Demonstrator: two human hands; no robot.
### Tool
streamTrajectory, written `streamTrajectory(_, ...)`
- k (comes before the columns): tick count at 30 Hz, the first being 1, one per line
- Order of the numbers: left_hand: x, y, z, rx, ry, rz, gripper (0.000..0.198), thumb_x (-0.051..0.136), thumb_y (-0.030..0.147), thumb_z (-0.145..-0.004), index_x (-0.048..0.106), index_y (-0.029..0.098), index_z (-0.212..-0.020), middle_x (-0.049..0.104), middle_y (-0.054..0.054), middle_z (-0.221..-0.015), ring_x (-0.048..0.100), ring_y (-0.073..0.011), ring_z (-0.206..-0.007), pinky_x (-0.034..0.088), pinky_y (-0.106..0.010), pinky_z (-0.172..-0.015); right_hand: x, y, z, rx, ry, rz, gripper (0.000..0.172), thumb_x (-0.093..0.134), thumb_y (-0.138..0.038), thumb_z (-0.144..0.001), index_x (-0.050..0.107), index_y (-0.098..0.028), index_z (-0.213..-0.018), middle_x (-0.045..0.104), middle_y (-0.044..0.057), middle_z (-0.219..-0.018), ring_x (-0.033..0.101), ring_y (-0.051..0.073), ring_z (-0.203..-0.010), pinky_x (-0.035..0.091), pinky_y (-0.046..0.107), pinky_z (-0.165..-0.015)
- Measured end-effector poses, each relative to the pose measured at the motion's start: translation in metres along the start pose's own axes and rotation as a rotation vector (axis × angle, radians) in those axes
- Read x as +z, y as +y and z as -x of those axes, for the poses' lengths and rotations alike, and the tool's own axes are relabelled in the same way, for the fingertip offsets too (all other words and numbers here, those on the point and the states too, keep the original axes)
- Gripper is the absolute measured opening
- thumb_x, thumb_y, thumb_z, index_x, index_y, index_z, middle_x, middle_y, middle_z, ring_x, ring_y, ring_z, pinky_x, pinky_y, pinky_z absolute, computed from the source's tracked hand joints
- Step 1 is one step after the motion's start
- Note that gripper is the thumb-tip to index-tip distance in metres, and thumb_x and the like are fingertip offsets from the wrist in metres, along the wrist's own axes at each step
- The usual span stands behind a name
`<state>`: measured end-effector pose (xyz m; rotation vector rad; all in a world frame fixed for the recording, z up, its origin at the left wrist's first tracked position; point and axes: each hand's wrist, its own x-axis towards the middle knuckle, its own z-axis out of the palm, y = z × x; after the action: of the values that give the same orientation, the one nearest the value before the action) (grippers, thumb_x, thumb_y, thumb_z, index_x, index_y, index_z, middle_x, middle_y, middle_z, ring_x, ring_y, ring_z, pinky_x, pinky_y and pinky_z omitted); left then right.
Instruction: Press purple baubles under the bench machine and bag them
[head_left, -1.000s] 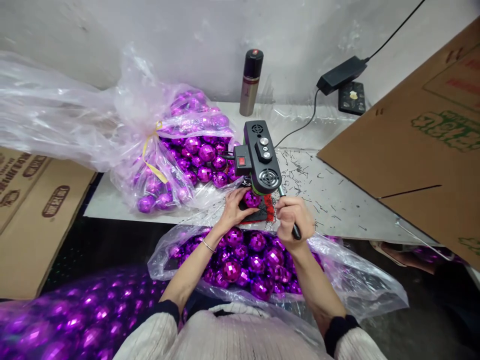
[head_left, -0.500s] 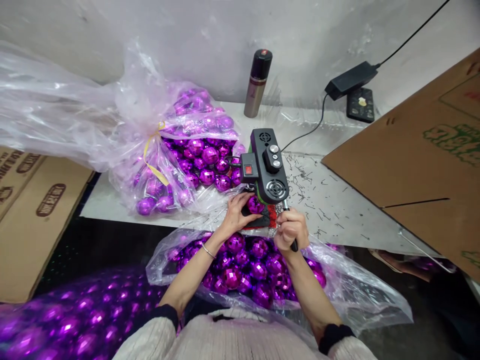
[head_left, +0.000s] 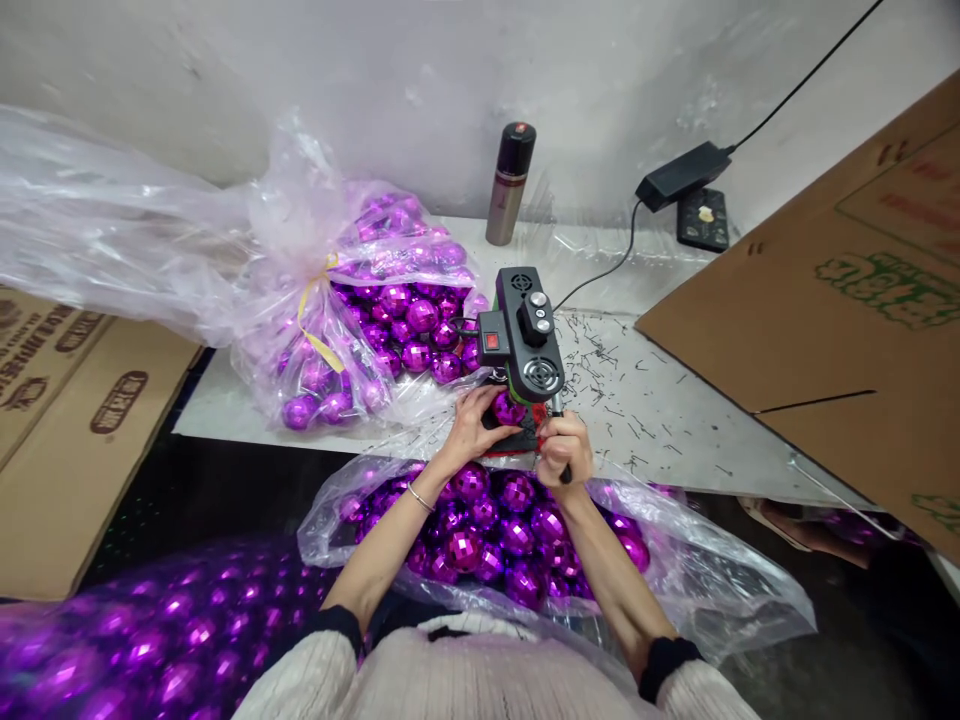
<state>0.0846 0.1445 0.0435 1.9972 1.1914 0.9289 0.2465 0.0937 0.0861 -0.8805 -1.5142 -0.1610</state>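
My left hand (head_left: pixel 474 428) grips a shiny purple mirror-faceted ball (head_left: pixel 508 408) between thumb and fingers, under the front end of a black bench machine (head_left: pixel 534 345). That machine has round vents, knobs and a red switch. Wrapped round its black-ended metal lever (head_left: pixel 567 470) is my right hand (head_left: pixel 564 446). A dark base plate (head_left: pixel 514 441) with red edging lies beneath the ball. The contact between the ball and the machine's underside is hidden. Just below my hands, an open plastic bag (head_left: pixel 330 520) holds many purple balls (head_left: pixel 517 537).
Behind on the left sits a tied clear bag (head_left: pixel 289 215) of purple balls. A thermos (head_left: pixel 511 185), a power adapter (head_left: pixel 684 177) and a phone (head_left: pixel 703 220) are at the back. Small dark bits litter the table (head_left: pixel 611 440). Cardboard boxes (head_left: pixel 825 330) stand at the right, with flat cardboard at left.
My right hand and the lever have shifted left and slightly inward, toward the machine. My left hand stays at the ball. The whole view has moved a little.
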Motion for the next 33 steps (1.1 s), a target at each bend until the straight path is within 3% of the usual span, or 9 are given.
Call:
streamTrajectory(3,0.000,0.000,-0.003,0.019,0.008,-0.008,0.071,0.095,0.045,-0.076,0.068,0.022,-0.138,0.073,-0.014,-0.136,0.067,-0.0329,-0.131,0.050,-0.051,-0.115,-0.002,-0.005,-0.010,-0.018,0.013,-0.004,0.029,0.039,-0.027,-0.106,0.051,-0.025,-0.079,0.061,0.000,-0.078,0.057,0.014,-0.061,0.048,0.035,-0.061)
streamTrajectory(7,-0.002,-0.003,-0.008,0.036,0.023,0.013,0.071,0.095,0.043,-0.075,0.068,0.021,-0.137,0.073,-0.015,-0.135,0.068,-0.0335,-0.130,0.051,-0.053,-0.115,-0.011,-0.024,-0.042,0.094,-0.012,0.018,0.033,0.043,-0.023,-0.105,0.051,-0.024,-0.073,0.060,0.001,-0.073,0.059,0.015,-0.065,0.045,0.033,-0.060)
streamTrajectory(10,-0.011,-0.005,0.002,-0.004,0.063,0.072,0.070,0.092,0.047,-0.078,0.067,0.021,-0.138,0.072,-0.015,-0.138,0.068,-0.0330,-0.132,0.052,-0.054,-0.117,-0.016,-0.036,-0.064,0.181,-0.028,-0.004,0.036,0.044,-0.024,-0.105,0.052,-0.024,-0.070,0.058,0.001,-0.069,0.060,0.017,-0.068,0.047,0.034,-0.063)
streamTrajectory(14,-0.045,-0.001,0.058,-0.141,0.126,0.156,0.072,0.082,0.054,-0.087,0.061,0.021,-0.147,0.069,-0.015,-0.145,0.069,-0.0302,-0.131,0.056,-0.047,-0.114,-0.017,-0.040,-0.071,0.208,-0.028,-0.050,0.039,0.045,-0.028,-0.107,0.053,-0.023,-0.069,0.057,0.001,-0.070,0.061,0.017,-0.071,0.049,0.035,-0.069)
streamTrajectory(18,-0.082,0.005,0.135,-0.253,0.024,0.007,0.062,0.080,0.048,-0.088,0.063,0.022,-0.142,0.072,-0.013,-0.141,0.072,-0.0309,-0.127,0.058,-0.047,-0.111,-0.014,-0.039,-0.063,0.223,-0.032,0.014,0.043,0.044,-0.036,-0.108,0.050,-0.024,-0.067,0.055,0.001,-0.068,0.062,0.017,-0.071,0.050,0.035,-0.068)
streamTrajectory(22,-0.092,0.004,0.174,-0.251,-0.035,-0.154,0.060,0.074,0.035,-0.091,0.058,0.021,-0.147,0.069,-0.015,-0.145,0.068,-0.0313,-0.134,0.054,-0.050,-0.116,-0.012,-0.040,-0.061,0.216,0.003,0.016,0.043,0.044,-0.035,-0.108,0.051,-0.024,-0.067,0.056,0.001,-0.067,0.063,0.016,-0.070,0.051,0.034,-0.066)
streamTrajectory(28,-0.097,0.013,0.167,-0.103,-0.193,-0.215,0.061,0.070,0.049,-0.096,0.059,0.022,-0.150,0.064,-0.016,-0.153,0.061,-0.0333,-0.144,0.046,-0.056,-0.124,-0.014,-0.041,-0.063,0.224,-0.007,0.004,0.043,0.046,-0.034,-0.107,0.052,-0.024,-0.065,0.059,0.002,-0.067,0.063,0.018,-0.069,0.050,0.036,-0.066)
streamTrajectory(31,-0.107,0.021,0.134,-0.009,-0.087,-0.191,0.035,0.055,0.043,-0.107,0.074,0.024,-0.128,0.077,-0.012,-0.131,0.074,-0.0274,-0.124,0.057,-0.046,-0.113,-0.014,-0.041,-0.063,0.201,-0.009,-0.019,0.041,0.047,-0.030,-0.107,0.053,-0.024,-0.067,0.061,0.002,-0.068,0.063,0.017,-0.068,0.048,0.035,-0.065)
streamTrajectory(33,-0.111,0.023,0.095,0.040,0.036,-0.174,0.033,0.049,0.037,-0.110,0.077,0.023,-0.117,0.081,-0.010,-0.117,0.077,-0.0237,-0.111,0.060,-0.039,-0.104,-0.014,-0.041,-0.063,0.186,0.005,-0.029,0.039,0.047,-0.027,-0.106,0.054,-0.023,-0.068,0.062,0.002,-0.069,0.063,0.017,-0.068,0.047,0.034,-0.065)
